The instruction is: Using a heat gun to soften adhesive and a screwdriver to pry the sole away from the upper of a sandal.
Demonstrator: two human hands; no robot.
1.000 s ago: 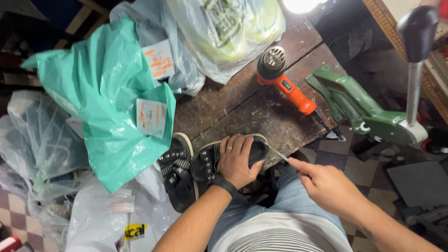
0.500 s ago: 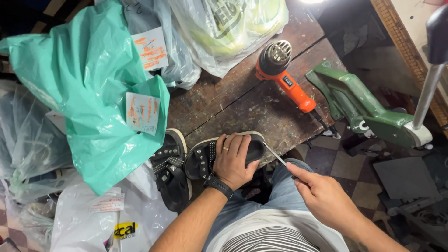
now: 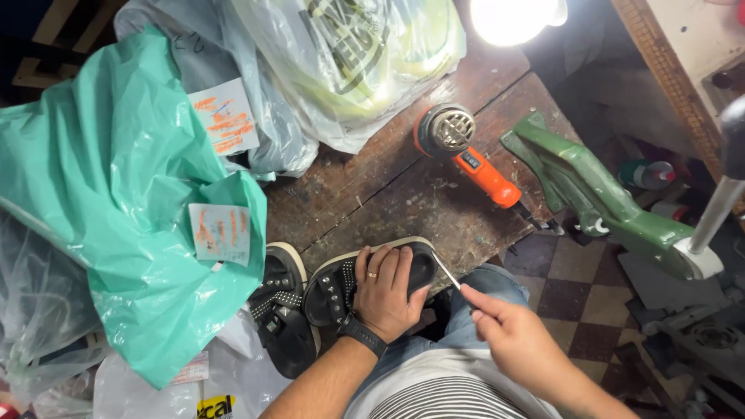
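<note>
My left hand (image 3: 386, 291) presses down on a black studded sandal (image 3: 419, 260) with a pale sole edge, held at the front edge of the wooden bench (image 3: 388, 194). A ring and a dark wrist band show on that hand. My right hand (image 3: 516, 334) pinches a thin metal tool (image 3: 446, 271) whose tip touches the sandal's right end. A second black studded sandal (image 3: 279, 310) lies just left of the first, partly under a bag.
An orange heat gun (image 3: 466, 151) lies on the bench. A green cast-metal stand (image 3: 597, 194) sits to the right over a checkered floor. A teal plastic bag (image 3: 116, 209) and clear bags (image 3: 349, 62) with paper tags crowd the left and back. A bright lamp (image 3: 516, 15) glares above.
The view has shifted slightly. My right hand has drawn the thin tool closer in to the sandal's end. My left hand stays pressed on the sandal.
</note>
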